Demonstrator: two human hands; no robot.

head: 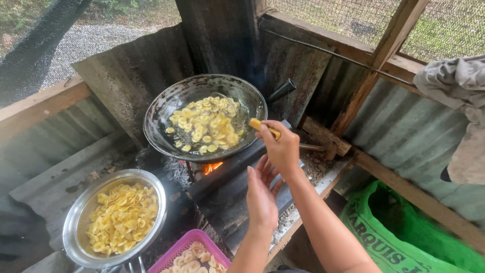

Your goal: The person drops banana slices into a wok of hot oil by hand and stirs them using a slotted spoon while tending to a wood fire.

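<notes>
Near: left hand [261,194] open, fingers spread, empty, just below right. Right hand [283,149] pinched on yellow-handled utensil [264,127], long axis running up-left toward wok [166,108]; tip at rim beside frying chips [207,124]. Right hand nearer wok.

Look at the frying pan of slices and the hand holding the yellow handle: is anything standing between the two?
Nothing visible does. The right hand grips the yellow-handled utensil at the pan rim, and its far end reaches straight into the frying slices. The left hand hovers open below, clear of that path.
</notes>
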